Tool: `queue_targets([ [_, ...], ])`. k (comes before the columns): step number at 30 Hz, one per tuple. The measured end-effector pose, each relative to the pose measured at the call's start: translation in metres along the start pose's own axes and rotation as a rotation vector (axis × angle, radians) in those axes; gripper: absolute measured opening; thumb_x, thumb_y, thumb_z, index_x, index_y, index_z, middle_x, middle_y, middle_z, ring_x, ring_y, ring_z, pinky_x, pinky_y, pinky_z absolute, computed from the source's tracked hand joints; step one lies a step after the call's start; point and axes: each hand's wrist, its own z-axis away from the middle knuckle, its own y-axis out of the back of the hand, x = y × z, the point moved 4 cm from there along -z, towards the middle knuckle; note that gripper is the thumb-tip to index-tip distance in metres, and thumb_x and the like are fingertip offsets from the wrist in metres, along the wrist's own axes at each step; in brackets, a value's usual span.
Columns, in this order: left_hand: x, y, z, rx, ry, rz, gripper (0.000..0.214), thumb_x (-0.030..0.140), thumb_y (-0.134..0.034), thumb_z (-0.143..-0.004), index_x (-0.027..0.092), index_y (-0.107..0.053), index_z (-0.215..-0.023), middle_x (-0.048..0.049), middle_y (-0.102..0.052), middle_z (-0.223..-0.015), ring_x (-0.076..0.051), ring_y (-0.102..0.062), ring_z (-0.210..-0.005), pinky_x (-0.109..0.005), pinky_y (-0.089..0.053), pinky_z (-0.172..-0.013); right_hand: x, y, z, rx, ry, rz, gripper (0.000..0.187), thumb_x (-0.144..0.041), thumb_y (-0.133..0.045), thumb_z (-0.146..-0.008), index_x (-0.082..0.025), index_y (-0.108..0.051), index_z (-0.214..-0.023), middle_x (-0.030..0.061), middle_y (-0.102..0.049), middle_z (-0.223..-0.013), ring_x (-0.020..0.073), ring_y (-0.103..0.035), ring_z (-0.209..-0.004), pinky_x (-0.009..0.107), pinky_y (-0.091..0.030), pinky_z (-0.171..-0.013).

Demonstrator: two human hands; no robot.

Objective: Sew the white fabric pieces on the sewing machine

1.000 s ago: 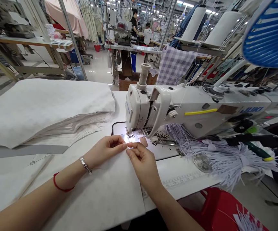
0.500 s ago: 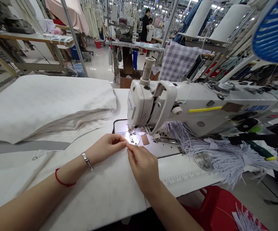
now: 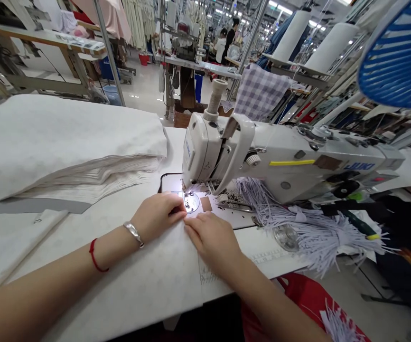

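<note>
1. Left hand (image 3: 155, 216): fingers curled, tips down at the cloth edge, just beside the needle plate (image 3: 191, 203). Could be a light pinch; whether anything sits between the fingertips is hidden. Not a tight fist. Silver bangle (image 3: 133, 233) and red string (image 3: 95, 256) on that wrist.
2. Right hand (image 3: 210, 240): nearly flat, fingers stretched toward the left hand, resting on the cloth. Not clenched, no visible grip. The two hands are almost touching.
3. White cloth (image 3: 120, 256): lies under both hands and forearms, on the white table (image 3: 177, 140). Its edge reaches the plate, right at the hands' fingertips.
4. Ahead of the hands: JUKI sewing machine (image 3: 262, 161), its head above the plate, lit from below the needle area. Thread spool (image 3: 215, 95) stands on top.
5. Right of the right hand: bundle of white cords (image 3: 319, 232), hanging over the table edge. Red stool (image 3: 305, 299) below and nearer the body.
6. Left of the left hand: folded stack of white fabric (image 3: 66, 137) on the table.
7. Beyond the machine: checked cloth (image 3: 260, 92), white thread cones (image 3: 291, 35), blue lamp shade (image 3: 401, 57) to the upper right.
8. Room: a large garment workshop with rows of tables, hanging clothes (image 3: 134, 23) and a pale shiny floor (image 3: 144, 95). Two co-workers (image 3: 227, 40) far off, at a distant table.
</note>
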Motion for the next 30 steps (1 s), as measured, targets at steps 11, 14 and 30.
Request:
queue_targets([
  [11,-0.002,0.001,0.006,0.037,-0.087,-0.036,0.013,0.023,-0.048,-0.087,0.019,-0.059,-0.083,-0.0023,-0.064,-0.083,-0.019,-0.056,-0.082,-0.031,-0.043,-0.071,0.022,-0.008,-0.003,0.085,0.542,0.085,0.026,-0.015,-0.043,-0.095,-0.015,-0.061,-0.115,0.0064,-0.064,-0.114,0.0208,-0.051,-0.105,0.033,-0.044,-0.076],
  [14,0.000,-0.005,0.028,0.048,-0.117,-0.013,0.020,0.019,-0.036,-0.093,0.019,-0.054,-0.101,-0.0039,-0.062,-0.098,-0.019,-0.056,-0.092,-0.033,-0.047,-0.077,0.023,-0.009,-0.002,0.075,0.574,0.095,0.029,-0.015,-0.041,-0.096,-0.014,-0.058,-0.120,0.0044,-0.059,-0.127,0.0198,-0.049,-0.109,0.032,-0.044,-0.080],
  [30,-0.004,-0.012,0.042,-0.007,-0.348,-0.374,0.047,0.049,-0.048,-0.091,0.024,-0.049,-0.130,-0.0048,-0.058,-0.127,-0.026,-0.048,-0.108,-0.039,-0.042,-0.086,0.041,-0.004,-0.001,0.035,0.448,-0.077,0.041,-0.049,-0.043,-0.094,-0.021,-0.058,-0.120,0.0056,-0.057,-0.129,0.0224,-0.053,-0.104,0.033,-0.042,-0.079],
])
